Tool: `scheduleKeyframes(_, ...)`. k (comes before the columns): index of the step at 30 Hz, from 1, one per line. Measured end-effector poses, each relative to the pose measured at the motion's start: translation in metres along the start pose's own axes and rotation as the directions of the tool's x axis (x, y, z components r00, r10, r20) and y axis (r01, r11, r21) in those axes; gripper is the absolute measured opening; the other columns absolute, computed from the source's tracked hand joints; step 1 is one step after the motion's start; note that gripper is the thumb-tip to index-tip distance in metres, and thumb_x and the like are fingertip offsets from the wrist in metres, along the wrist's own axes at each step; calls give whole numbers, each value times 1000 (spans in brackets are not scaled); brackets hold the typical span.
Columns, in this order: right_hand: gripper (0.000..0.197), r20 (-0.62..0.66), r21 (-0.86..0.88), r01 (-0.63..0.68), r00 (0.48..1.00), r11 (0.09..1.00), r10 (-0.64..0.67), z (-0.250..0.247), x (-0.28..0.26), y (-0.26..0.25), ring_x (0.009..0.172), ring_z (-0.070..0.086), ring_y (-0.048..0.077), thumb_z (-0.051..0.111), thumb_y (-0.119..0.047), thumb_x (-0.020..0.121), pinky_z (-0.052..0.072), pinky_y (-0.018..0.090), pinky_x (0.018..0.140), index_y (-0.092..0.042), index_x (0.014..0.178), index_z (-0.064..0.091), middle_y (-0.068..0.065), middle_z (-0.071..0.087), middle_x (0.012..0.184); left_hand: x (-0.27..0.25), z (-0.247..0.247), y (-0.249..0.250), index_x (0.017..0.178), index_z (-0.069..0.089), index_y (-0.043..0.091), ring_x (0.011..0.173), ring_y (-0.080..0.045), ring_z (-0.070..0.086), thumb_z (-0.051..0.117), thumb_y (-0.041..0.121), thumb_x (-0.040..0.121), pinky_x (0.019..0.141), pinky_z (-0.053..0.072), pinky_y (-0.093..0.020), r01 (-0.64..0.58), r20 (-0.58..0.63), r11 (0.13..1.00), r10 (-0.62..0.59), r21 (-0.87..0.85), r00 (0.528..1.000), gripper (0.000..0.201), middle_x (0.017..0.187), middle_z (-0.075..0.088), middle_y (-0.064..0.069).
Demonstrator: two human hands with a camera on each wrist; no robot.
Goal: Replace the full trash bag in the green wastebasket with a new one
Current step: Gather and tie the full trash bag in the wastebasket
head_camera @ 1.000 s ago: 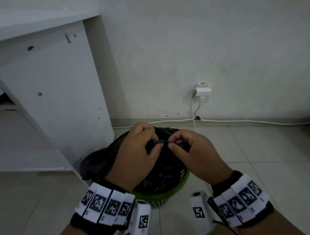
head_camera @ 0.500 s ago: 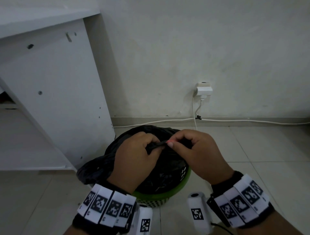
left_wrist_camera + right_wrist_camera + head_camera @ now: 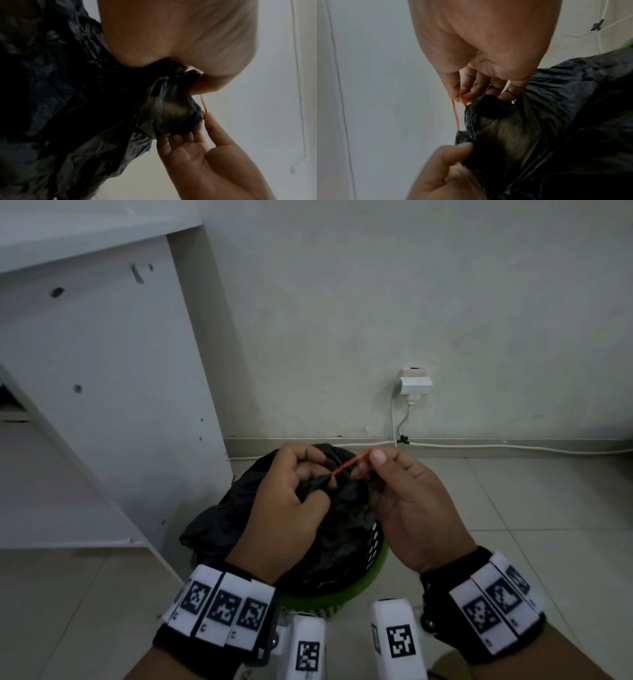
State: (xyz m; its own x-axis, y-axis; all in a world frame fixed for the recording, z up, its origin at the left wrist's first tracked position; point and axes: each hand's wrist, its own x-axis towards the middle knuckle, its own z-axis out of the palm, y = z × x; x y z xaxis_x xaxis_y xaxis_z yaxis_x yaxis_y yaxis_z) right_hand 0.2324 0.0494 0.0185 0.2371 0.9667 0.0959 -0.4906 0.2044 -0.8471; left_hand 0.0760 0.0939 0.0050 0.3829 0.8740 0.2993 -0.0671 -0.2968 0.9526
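A green wastebasket (image 3: 356,587) on the floor holds a full black trash bag (image 3: 329,542). My left hand (image 3: 308,477) grips the bag's gathered neck. My right hand (image 3: 370,463) pinches a thin red rubber band (image 3: 349,464), which stretches from the neck up to the right. In the right wrist view the right hand's fingertips (image 3: 457,94) hold the band (image 3: 455,116) above the bunched bag (image 3: 556,121), and my left hand's thumb (image 3: 453,151) presses the neck. In the left wrist view the band (image 3: 203,103) runs between both hands beside the bag (image 3: 68,94).
A white cabinet panel (image 3: 102,405) stands right beside the basket on the left. A wall socket with a white plug (image 3: 414,383) sits behind it, and a white cable (image 3: 513,446) runs along the baseboard. Tiled floor (image 3: 513,525) lies to the right.
My right hand has drawn the red band out from the bag's neck, up and to the right. The left hand keeps its grip on the neck.
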Motion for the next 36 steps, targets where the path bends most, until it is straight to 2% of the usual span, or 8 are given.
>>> scheduleKeyframes(2, 21, -19, -43, -7, 1000, 999, 6, 0, -1, 2, 81, 60, 28, 61, -19, 86, 50, 40, 84, 2, 89, 62, 17, 62, 83, -1, 1, 0, 117, 55, 21, 83, -15, 66, 64, 21, 83, 75, 53, -27, -20, 62, 1000, 20, 7, 998, 35, 90, 68, -7)
scheduleKeyframes(6, 17, -38, -204, 57, 997, 977, -66, 0, -2, 3, 83, 59, 23, 70, -29, 79, 47, 38, 83, -13, 84, 73, 9, 69, 83, 2, 3, -8, 121, 70, 28, 103, 3, 67, 70, 31, 92, 91, 55, -27, -132, 103, 940, 105, 314, 989, 29, 109, 73, 19)
scheduleKeyframes(11, 9, -71, -261, 122, 987, 958, -146, -3, -2, 6, 75, 56, 15, 71, -23, 86, 45, 31, 78, -15, 82, 71, 9, 67, 83, 5, 1, -27, 94, 72, 31, 76, -10, 61, 60, 41, 93, 69, 52, -39, -229, 149, 805, 175, 548, 973, 16, 80, 62, 8)
scheduleKeyframes(16, 22, -23, -152, 155, 987, 976, -160, -4, -2, 5, 92, 63, 29, 64, -27, 83, 49, 43, 92, -6, 86, 62, 16, 68, 90, 12, -3, -39, 97, 76, 9, 111, -18, 56, 69, 25, 90, 101, 42, -25, -334, 211, 664, 262, 669, 942, 19, 114, 63, -3)
scheduleKeyframes(22, 12, 20, 34, 70, 997, 997, -70, -2, 1, 8, 66, 56, 22, 47, -17, 94, 55, 43, 80, -9, 86, 49, 12, 58, 80, 7, -7, -42, 108, 70, 13, 105, -4, 64, 69, 7, 89, 94, 50, -22, -315, 230, 824, 230, 470, 946, 20, 110, 70, 6)
scheduleKeyframes(27, 24, 39, -259, 131, 991, 957, -125, -15, 8, 14, 59, 43, 16, 43, -6, 102, 45, 38, 65, -13, 82, 51, 6, 47, 71, -1, -15, -45, 138, 52, 27, 114, 0, 62, 66, 16, 94, 97, 51, -22, -122, 350, 936, -2, 331, 937, 47, 121, 68, 13)
scheduleKeyframes(32, 20, 85, -540, 193, 981, 819, -175, -25, 10, 13, 61, 49, 21, 47, -6, 101, 48, 49, 70, -13, 83, 52, 8, 52, 69, -2, -18, -58, 101, 73, 25, 89, 0, 67, 55, 52, 94, 79, 56, -33, -191, 311, 858, 38, 478, 950, 33, 94, 73, 13)
scheduleKeyframes(36, 16, 14, -479, 153, 986, 864, -167, -26, 9, 11, 57, 53, 16, 46, -6, 101, 55, 51, 78, -7, 86, 51, 9, 50, 69, 3, -30, -79, 67, 54, 25, 64, -8, 48, 46, 50, 98, 64, 37, -31, -351, 334, 643, 154, 681, 930, 40, 64, 52, 13)
